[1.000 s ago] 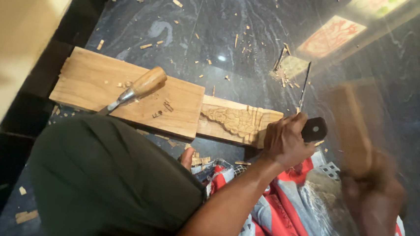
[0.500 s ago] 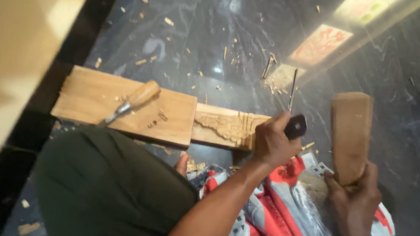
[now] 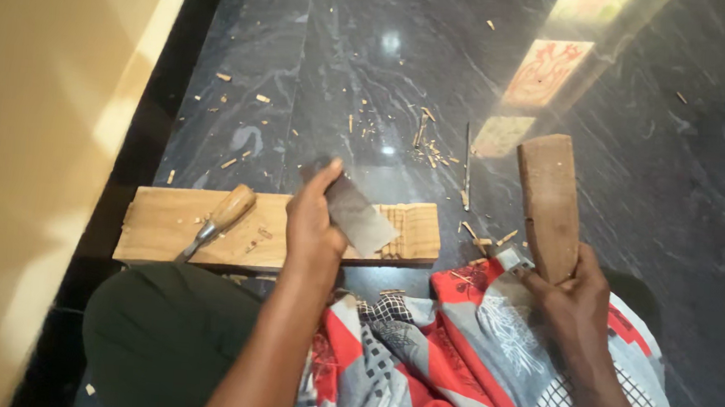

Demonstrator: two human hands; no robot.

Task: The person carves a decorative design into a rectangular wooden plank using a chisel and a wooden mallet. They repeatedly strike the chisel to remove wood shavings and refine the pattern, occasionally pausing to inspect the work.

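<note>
A broad chisel (image 3: pixel 360 216) is gripped by the left hand (image 3: pixel 314 226) over the carved plank (image 3: pixel 275 231); right of the plank, a wooden mallet (image 3: pixel 548 204) is clenched upright in the right hand (image 3: pixel 573 299).

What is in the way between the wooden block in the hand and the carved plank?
Nothing visible blocks it. The right hand holds the wooden mallet up, apart from the carved plank. Between them lie only wood chips on the dark floor. The left hand holds a flat blade on the plank.
</note>
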